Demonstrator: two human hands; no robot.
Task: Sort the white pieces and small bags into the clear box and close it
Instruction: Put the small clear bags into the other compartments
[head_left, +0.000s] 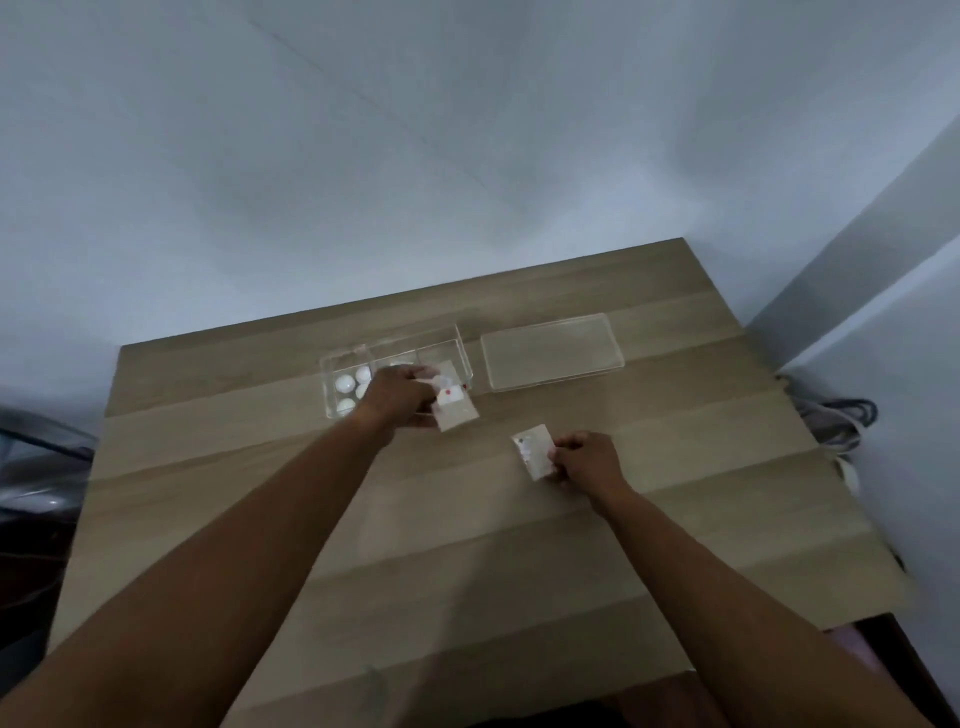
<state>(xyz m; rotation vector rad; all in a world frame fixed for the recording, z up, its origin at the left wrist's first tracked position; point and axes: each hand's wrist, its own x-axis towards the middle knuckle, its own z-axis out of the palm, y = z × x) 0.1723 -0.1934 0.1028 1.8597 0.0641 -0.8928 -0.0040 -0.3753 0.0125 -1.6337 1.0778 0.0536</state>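
A clear box (343, 358) with compartments stands at the back middle of the wooden table (467, 519). Several white round pieces (345, 383) lie in its left compartment. My left hand (397, 397) is over the box's front right part and grips small clear bags (454, 408) with red marks; they hang across the box's front edge. My right hand (587, 460) pinches another small bag (535, 451) just above the table, in front of the lid. The clear lid (551, 352) lies flat to the right of the box.
A grey wall rises directly behind the table. Cables (836, 415) hang past the table's right edge. A dark object (36, 467) sits off the left edge.
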